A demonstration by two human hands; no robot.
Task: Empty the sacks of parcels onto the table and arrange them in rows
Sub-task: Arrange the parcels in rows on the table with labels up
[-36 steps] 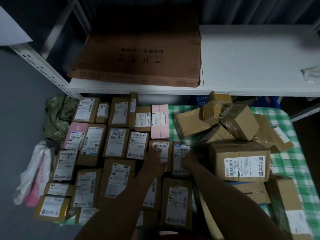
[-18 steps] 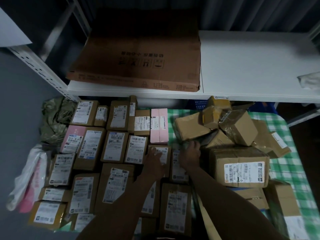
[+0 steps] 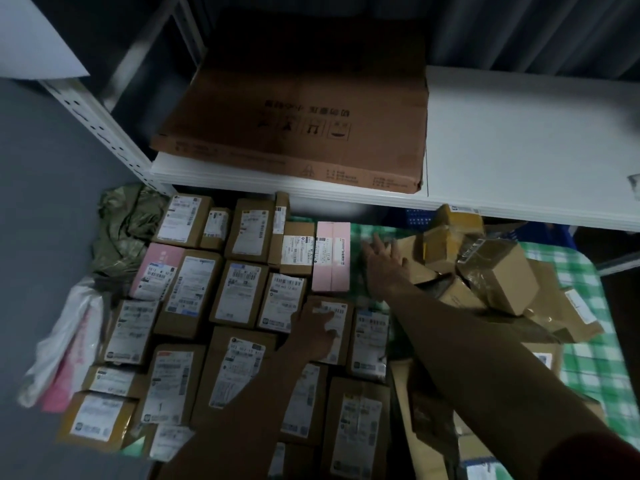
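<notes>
Parcels: approx. 20 sorted parcels (image 3: 239, 294) lie label-up in rows on the L half of the table (image 3: 581, 372), edges touching. The back row has 6. The nearer ones are cut off by the forearms & the frame edge, so the total isn't firm. 2 of them are pink boxes, one (image 3: 332, 258) at the R end of the back row, one (image 3: 156, 268) at the L end of the 2nd row. On the R half is a loose heap (image 3: 498, 282) of ~8 brown boxes, tilted on each other, so the exact no. is hard to tell.

L hand (image 3: 313, 329) rests flat on a small brown parcel (image 3: 341, 308), fingers fairly straight over its label. R hand (image 3: 381, 252) reaches to the heap's L edge w/ fingers straight & spread, holding nothing. It's blurred, so contact w/ the nearest box (image 3: 412, 249) can't be told.

1 crumpled olive-green sack (image 3: 128, 230) sits at the table's back L corner, 1 white plastic bag (image 3: 65, 348) w/ pink inside hangs off the L edge. Above the table is 1 white shelf (image 3: 519, 150) carrying 1 flat carton (image 3: 294, 123). Label text is unreadable in the dim light.
</notes>
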